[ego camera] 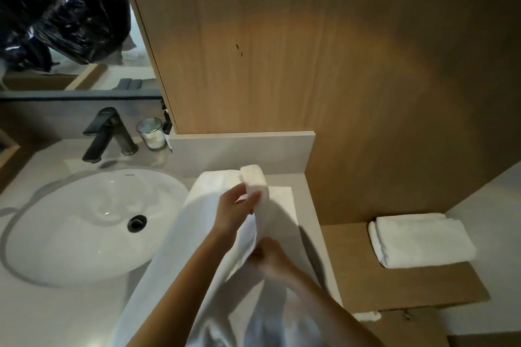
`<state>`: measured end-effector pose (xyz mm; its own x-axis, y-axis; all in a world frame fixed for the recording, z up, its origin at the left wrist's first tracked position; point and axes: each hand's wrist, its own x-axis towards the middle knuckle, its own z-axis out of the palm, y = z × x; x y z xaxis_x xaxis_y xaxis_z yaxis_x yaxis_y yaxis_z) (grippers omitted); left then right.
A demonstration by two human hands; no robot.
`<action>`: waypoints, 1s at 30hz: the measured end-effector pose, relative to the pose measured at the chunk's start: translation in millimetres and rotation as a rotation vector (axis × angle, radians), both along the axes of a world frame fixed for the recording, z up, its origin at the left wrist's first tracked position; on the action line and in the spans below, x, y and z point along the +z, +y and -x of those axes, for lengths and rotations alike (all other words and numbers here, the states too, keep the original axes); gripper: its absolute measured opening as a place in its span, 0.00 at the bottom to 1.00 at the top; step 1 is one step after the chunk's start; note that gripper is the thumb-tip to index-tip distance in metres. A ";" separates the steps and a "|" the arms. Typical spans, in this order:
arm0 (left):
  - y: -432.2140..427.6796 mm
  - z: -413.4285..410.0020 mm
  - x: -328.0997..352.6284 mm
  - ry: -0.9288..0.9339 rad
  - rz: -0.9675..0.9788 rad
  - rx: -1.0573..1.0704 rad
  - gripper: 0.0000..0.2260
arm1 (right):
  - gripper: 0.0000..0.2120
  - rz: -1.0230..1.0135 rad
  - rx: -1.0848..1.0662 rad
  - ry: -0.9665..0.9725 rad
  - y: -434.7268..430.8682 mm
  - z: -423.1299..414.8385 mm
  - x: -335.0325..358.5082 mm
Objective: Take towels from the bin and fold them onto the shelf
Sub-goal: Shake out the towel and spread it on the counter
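Mid-fold: left hand (234, 210) pinches the towel (174, 234), right hand (272, 258) grips it nearer; next, I'd say, halve it, then onto the shelf (408, 290) right of the fingers

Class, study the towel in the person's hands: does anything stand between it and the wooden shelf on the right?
Nothing visible does. The left hand and right hand grip the towel above the counter; the shelf lies beyond the counter's right edge. A folded towel already sits there, with bare wood in front.

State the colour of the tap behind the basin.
The tap is matte black, clearest in the head view.
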<state>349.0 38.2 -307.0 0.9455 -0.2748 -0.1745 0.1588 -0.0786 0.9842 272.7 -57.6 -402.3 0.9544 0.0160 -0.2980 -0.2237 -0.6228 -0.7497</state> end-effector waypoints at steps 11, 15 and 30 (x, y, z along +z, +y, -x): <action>-9.0 8.4 -93.2 0.050 -0.418 0.013 0.12 | 0.17 -0.021 -0.340 -0.114 -112.8 -4.5 -7.4; -7.5 4.1 -95.1 0.061 -0.435 -0.008 0.08 | 0.22 -0.103 -0.395 -0.071 -110.7 -44.3 -5.2; -24.0 28.8 -73.2 0.011 -0.243 0.310 0.09 | 0.19 -0.070 -0.356 -0.233 -74.2 -45.2 27.9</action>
